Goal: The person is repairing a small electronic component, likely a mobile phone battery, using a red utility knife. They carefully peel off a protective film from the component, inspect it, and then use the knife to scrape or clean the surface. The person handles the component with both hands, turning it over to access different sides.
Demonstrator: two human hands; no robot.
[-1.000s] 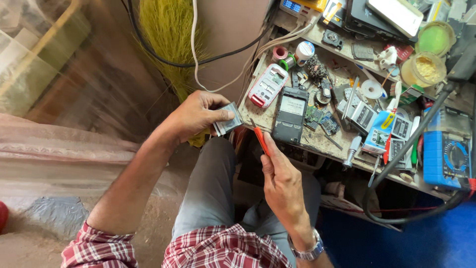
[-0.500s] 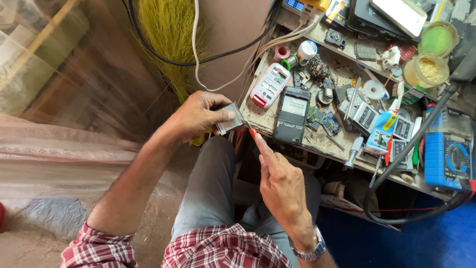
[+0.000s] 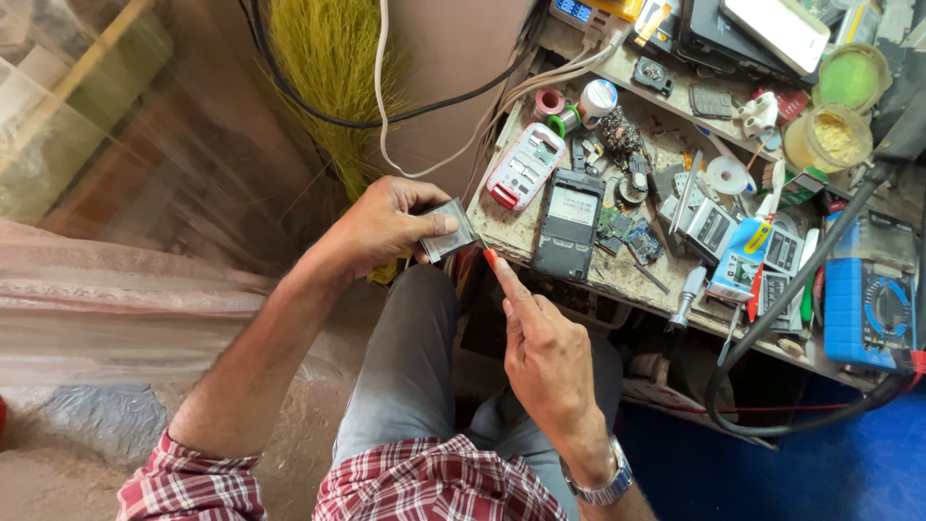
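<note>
Now L hand [image 3: 386,224] pinches a small grey panel [image 3: 449,232]; R hand [image 3: 545,352] grips a red-handled tool [image 3: 490,257], tip touching its edge. Prying underway, prob.; next needs steady, light leverage.

Red plaid sleeves [image 3: 193,482], grey trousers [image 3: 405,376], silver wristwatch [image 3: 603,482].

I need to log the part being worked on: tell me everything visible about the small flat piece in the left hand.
The small flat piece is a thin, greyish rectangular plate with a dull metallic look. The left hand pinches it between thumb and fingers, slightly tilted, in front of the workbench edge. The right hand brings a red-handled tool to its lower right corner. Finer detail is too small to tell.
</note>
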